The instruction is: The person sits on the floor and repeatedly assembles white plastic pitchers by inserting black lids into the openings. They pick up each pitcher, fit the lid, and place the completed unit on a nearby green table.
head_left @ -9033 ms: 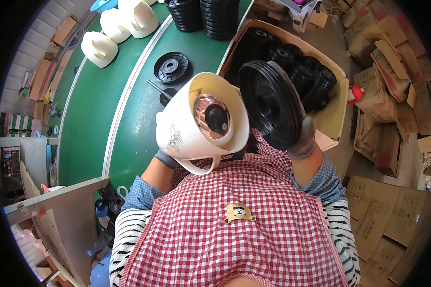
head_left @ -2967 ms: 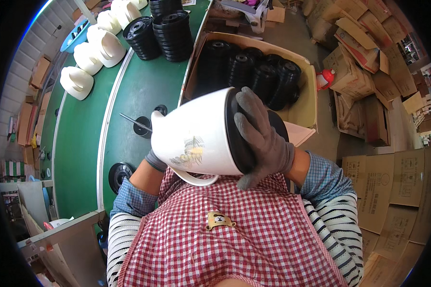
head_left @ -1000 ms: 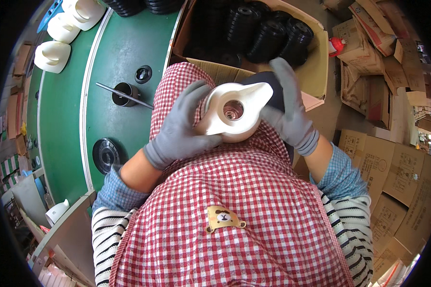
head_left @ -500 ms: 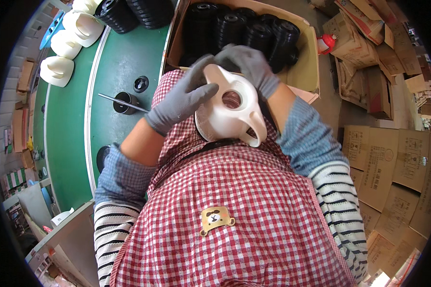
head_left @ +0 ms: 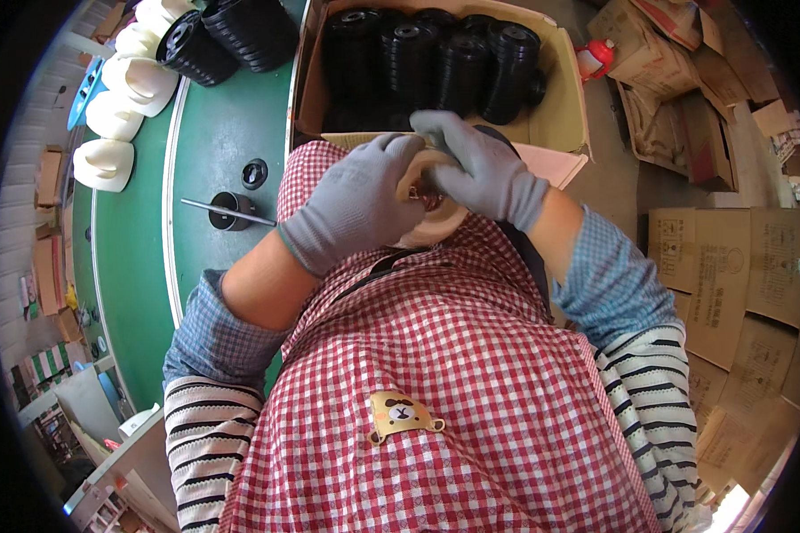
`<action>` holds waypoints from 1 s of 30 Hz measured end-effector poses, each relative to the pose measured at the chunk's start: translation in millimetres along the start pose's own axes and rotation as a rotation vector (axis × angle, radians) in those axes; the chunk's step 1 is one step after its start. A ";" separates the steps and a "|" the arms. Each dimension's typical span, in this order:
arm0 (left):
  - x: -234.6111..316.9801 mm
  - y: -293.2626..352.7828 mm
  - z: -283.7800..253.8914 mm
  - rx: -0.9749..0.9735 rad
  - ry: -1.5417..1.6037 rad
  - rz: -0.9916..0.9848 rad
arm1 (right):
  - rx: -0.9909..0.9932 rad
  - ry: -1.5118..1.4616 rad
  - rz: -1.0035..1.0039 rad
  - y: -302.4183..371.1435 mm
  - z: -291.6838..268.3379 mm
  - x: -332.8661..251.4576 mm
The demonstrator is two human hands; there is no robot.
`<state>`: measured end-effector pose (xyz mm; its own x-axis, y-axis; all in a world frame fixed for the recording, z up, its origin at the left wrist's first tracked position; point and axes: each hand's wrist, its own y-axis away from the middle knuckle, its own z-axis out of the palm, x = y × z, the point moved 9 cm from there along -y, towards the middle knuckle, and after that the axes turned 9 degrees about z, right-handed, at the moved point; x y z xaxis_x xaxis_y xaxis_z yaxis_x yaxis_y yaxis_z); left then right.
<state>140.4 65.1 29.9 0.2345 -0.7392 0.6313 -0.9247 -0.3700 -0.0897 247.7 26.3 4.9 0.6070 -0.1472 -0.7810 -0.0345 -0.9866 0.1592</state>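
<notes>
In front of my apron, over my lap, a white plastic jug top [head_left: 431, 233] with a round opening is clasped between both grey-gloved hands. My left hand [head_left: 364, 195] is closed round its left side, the thumb near the opening. From the right, my right hand [head_left: 489, 173] grips it, with the thumb at the edge of the opening and the fingers bent over the far side. The gloves hide most of the part, its handle and spout included. To the left, a black cup [head_left: 230, 213] with a metal rod [head_left: 203, 206] across it stands near a small black ring [head_left: 254, 173].
A green worktop [head_left: 218, 133] runs along my left, bearing white jug tops [head_left: 104, 165] and stacked black rings [head_left: 196, 49]. Ahead is an open cardboard box [head_left: 556, 98] holding black ring stacks [head_left: 409, 62]. Cartons [head_left: 716, 275] and a red bottle [head_left: 596, 59] are at the right.
The jug top has been turned, and its handle and spout no longer show. My left hand has wrapped further round it; my right hand has come down over the opening.
</notes>
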 end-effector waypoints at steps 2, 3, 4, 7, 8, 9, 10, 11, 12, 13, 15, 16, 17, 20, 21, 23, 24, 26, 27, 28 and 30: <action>-8.1 -7.3 -1.4 -0.024 -0.115 -0.034 | 0.097 0.225 0.034 15.8 1.7 -0.4; -7.3 -9.1 1.2 -0.048 -0.172 -0.027 | 0.106 0.251 0.075 16.8 4.1 4.5; -5.1 -12.2 5.7 -0.073 -0.230 -0.020 | 0.115 0.277 0.115 16.0 5.6 5.9; -1.0 -21.2 10.6 -0.107 -0.351 -0.015 | 0.040 0.359 0.263 0.2 13.4 4.2; -2.8 -26.1 13.5 -0.139 -0.369 -0.029 | 0.033 0.387 0.307 -1.5 15.6 5.9; -4.7 -29.3 16.6 -0.172 -0.387 -0.044 | 0.025 0.415 0.351 -2.7 17.1 8.2; -4.0 -31.4 18.4 -0.177 -0.411 -0.039 | 0.035 0.414 0.364 -3.7 16.6 7.6; -3.3 -33.5 20.3 -0.184 -0.434 -0.034 | 0.043 0.412 0.378 -4.0 15.8 7.3; -3.8 -34.5 21.7 -0.191 -0.457 -0.030 | 0.051 0.411 0.392 -4.5 15.9 7.8; -6.5 -33.6 23.3 -0.196 -0.456 -0.029 | 0.054 0.411 0.390 -5.8 18.3 8.4; -14.1 -31.2 25.6 -0.203 -0.455 -0.028 | 0.061 0.414 0.387 -9.6 23.5 10.8; -16.3 -31.9 25.3 -0.201 -0.459 -0.021 | 0.067 0.409 0.374 -12.2 24.9 11.3; -18.4 -31.8 25.5 -0.199 -0.461 -0.017 | 0.070 0.405 0.360 -14.7 26.8 12.0; -24.9 -35.2 23.0 -0.196 -0.460 0.002 | 0.075 0.440 0.324 -25.6 29.0 14.6; -27.5 -38.4 21.1 -0.194 -0.460 0.011 | 0.078 0.461 0.311 -30.4 27.8 14.6; -36.2 -45.8 17.7 -0.187 -0.462 -0.009 | 0.101 0.423 0.277 -37.7 23.4 13.6; -38.7 -44.8 18.9 -0.186 -0.451 -0.023 | 0.109 0.403 0.258 -38.1 24.5 17.1; -36.6 -40.0 15.8 -0.166 -0.381 0.021 | 0.052 0.310 0.288 -30.1 17.6 15.2; -31.7 -35.2 9.3 -0.151 -0.324 0.081 | 0.018 0.213 0.179 -21.9 15.9 14.7; -30.5 -31.4 -0.3 -0.159 -0.191 0.075 | 0.060 -0.051 0.055 -13.5 8.3 18.9; -36.0 -12.7 -9.3 -0.101 0.109 0.089 | 0.111 -0.368 0.004 5.0 -0.9 37.0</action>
<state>140.9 101.7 15.5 0.1218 -0.6994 0.7043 -0.9670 -0.2435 -0.0746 270.7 16.0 -22.7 0.2820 -0.1460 -0.9482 -0.1341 -0.9846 0.1118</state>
